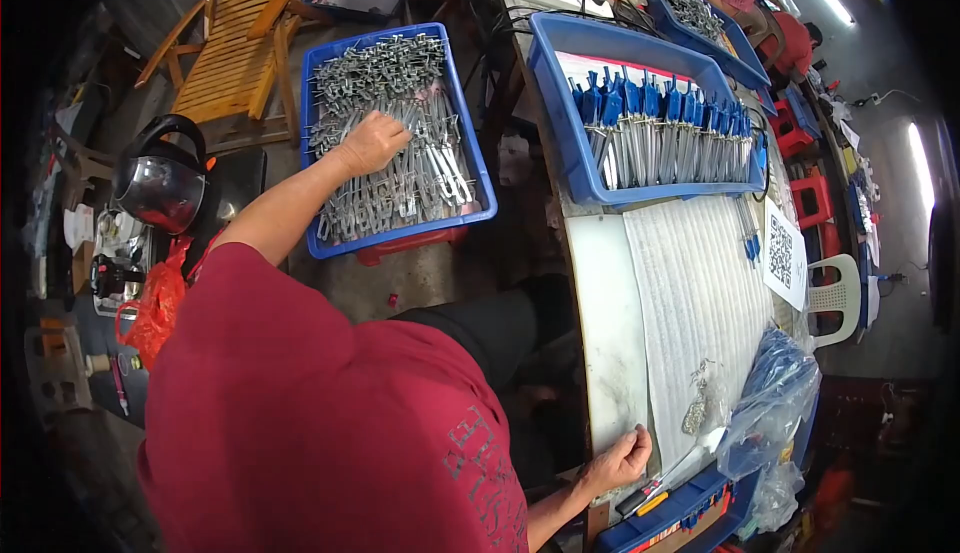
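Observation:
My left hand (375, 143) reaches into a blue tray (312, 178) at the left and is curled closed over long, thin metal parts (400, 188). Whether its fingers grip one of them is hidden. My right hand (618, 461) rests at the near edge of the work table (610, 343), its thumb and fingers pressed together. I cannot make out anything in that pinch. Beside it lie a dark-handled tool (632, 501) and a yellow-handled tool (652, 503). A small heap of tiny metal pieces (695, 413) sits further onto the table's white foam sheet (690, 293).
On the table's far side, a second blue tray (590, 178) holds rows of metal parts with blue ends (665, 103). Clear plastic bags (765, 403) lie at the right. A red stool (410, 245) supports the left tray. A kettle (165, 183) and wooden chair (240, 43) stand left.

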A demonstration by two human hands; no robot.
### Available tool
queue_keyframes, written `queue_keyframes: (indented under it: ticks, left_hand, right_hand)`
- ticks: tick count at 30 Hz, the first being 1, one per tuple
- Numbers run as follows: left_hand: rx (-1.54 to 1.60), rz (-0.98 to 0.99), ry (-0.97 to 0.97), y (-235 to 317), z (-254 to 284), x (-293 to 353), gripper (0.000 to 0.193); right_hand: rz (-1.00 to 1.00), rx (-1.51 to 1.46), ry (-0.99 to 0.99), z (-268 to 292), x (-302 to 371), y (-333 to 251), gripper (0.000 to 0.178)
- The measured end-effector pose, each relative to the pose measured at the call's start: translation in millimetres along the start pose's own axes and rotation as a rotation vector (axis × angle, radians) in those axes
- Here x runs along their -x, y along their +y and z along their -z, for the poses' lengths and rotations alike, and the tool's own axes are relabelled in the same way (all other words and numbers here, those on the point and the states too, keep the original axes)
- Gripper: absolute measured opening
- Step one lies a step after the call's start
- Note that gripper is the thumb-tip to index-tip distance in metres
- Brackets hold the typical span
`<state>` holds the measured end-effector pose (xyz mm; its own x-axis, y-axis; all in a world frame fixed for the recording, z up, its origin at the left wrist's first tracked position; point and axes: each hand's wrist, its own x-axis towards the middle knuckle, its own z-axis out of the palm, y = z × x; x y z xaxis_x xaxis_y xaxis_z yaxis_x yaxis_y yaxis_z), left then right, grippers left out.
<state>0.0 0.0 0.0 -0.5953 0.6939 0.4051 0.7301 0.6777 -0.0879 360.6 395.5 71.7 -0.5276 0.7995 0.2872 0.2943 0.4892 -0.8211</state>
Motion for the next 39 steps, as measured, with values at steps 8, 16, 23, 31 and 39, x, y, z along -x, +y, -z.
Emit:
queue_keyframes:
  ticks: [8, 16, 23, 31, 39]
  left_hand:
    - [0.008, 0.037, 0.127, -4, 6, -13, 0.015]
    - [0.207, 0.283, 0.428, 4, 50, -56, 0.007]
    - [0.746, 0.455, 0.325, 43, 122, -99, 0.014]
    - [1.618, 0.252, -0.245, 157, 143, -135, 0.014]
    - [1.823, 0.134, -0.608, 234, 112, -143, 0.016]
  right_hand:
    - [0.005, 0.007, 0.015, 2, 0, -5, 0.019]
    - [-0.004, -0.017, 0.017, 0, -1, -4, 0.019]
    - [-0.047, -0.014, -0.017, -1, -1, -15, 0.017]
    - [0.148, -0.079, -0.258, -22, -4, -63, 0.015]
    - [0.052, -0.297, -0.662, -42, 2, -88, 0.015]
